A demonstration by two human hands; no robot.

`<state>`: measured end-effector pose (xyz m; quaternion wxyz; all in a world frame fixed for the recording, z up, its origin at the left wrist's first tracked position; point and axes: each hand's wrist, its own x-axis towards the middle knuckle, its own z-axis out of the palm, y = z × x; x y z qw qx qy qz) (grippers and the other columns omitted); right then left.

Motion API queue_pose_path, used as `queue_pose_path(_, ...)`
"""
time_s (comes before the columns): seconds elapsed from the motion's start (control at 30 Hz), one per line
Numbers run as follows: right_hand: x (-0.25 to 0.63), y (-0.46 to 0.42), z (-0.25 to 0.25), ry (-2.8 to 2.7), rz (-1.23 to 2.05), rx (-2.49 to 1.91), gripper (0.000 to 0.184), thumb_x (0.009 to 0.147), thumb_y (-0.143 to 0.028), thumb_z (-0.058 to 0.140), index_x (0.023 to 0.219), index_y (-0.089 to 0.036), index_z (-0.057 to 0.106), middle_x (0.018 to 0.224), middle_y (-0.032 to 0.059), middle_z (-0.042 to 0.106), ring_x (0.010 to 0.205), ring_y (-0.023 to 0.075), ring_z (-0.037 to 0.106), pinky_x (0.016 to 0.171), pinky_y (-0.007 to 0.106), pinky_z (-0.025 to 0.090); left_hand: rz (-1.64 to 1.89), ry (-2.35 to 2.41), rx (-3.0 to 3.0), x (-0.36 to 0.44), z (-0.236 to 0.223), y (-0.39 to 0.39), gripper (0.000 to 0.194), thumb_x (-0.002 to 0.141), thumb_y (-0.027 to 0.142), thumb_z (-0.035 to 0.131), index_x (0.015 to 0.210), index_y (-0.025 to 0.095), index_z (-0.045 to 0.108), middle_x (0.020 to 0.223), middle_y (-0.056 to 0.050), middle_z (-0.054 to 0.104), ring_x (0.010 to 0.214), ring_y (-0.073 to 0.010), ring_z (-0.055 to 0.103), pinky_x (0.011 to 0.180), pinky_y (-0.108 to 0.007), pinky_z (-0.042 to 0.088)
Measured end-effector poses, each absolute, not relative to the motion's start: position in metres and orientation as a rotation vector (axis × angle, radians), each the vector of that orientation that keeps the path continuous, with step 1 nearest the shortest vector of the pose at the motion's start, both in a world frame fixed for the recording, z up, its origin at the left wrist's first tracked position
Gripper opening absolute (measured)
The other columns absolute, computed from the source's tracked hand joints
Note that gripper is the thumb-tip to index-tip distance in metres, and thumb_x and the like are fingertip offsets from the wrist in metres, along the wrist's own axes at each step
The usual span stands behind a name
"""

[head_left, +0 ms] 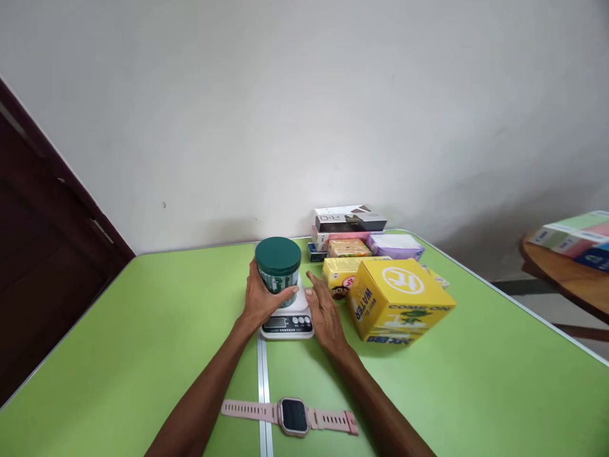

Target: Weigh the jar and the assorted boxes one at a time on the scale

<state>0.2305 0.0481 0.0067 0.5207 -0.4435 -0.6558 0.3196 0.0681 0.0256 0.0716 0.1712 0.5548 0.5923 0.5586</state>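
Note:
A green-lidded jar (pixel 278 255) stands on the white kitchen scale (pixel 288 331), whose small display and buttons face me. My left hand (pixel 264 298) is wrapped round the jar's left and front side, thumb across its label. At the scale's right edge is my right hand (pixel 325 313), fingers stretched forward and apart from the jar, holding nothing. To the right of that hand sits a yellow box (pixel 402 299) with "WATER" on its side. Nearer to me, between my forearms, a pink smartwatch (pixel 294 416) lies flat with its strap spread out.
Behind the yellow box are a smaller yellow pack (pixel 340 270), an orange pack (pixel 349 247), a purple-white pack (pixel 396 245) and stacked flat boxes (pixel 351 220) near the wall. A metal seam (pixel 264 374) crosses the green table (pixel 143 343). A wooden table (pixel 561 270) holding boxes stands at right.

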Motion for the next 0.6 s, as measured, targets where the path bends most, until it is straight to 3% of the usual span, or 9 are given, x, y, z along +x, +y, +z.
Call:
queue_pose_path(0.13, 0.218, 0.045, 0.033, -1.7, 0.655, -0.94, 0.066, 0.104, -0.064, 0.035, 0.149, -0.02, 0.057, 0.153, 0.0143, 0.057, 0.148, 0.0314, 0.046, 0.127, 0.058, 0.028, 1.59, 1.678, 1.562, 0.058, 0.074, 0.027, 0.081, 0.056, 0.042, 0.095, 0.122, 0.02, 0.054, 0.118, -0.01, 0.069, 0.112, -0.0304, 0.069, 0.097, -0.045, 0.055)
queue_pose_path(0.33, 0.173, 0.046, 0.076, -1.916, 0.647, -0.751, 0.06, 0.104, -0.061, 0.04, 0.152, -0.026, 0.052, 0.153, 0.011, 0.057, 0.15, 0.0314, 0.042, 0.124, 0.059, 0.032, 1.819, 1.741, 1.435, -0.018, 0.086, 0.022, 0.076, 0.057, 0.041, 0.094, 0.118, 0.021, 0.053, 0.117, -0.008, 0.071, 0.111, -0.0269, 0.069, 0.099, -0.041, 0.055)
queue_pose_path(0.6, 0.162, 0.033, 0.073, -1.956, 0.788, -0.838, 0.049, 0.104, -0.058, 0.044, 0.14, -0.027, 0.061, 0.136, 0.0112, 0.067, 0.121, 0.0294, 0.065, 0.108, 0.051, 0.053, 1.795, 2.343, 1.054, -0.177, 0.059, 0.056, 0.077, 0.054, 0.038, 0.096, 0.114, 0.023, 0.049, 0.113, -0.008, 0.066, 0.11, -0.0279, 0.067, 0.099, -0.047, 0.053)
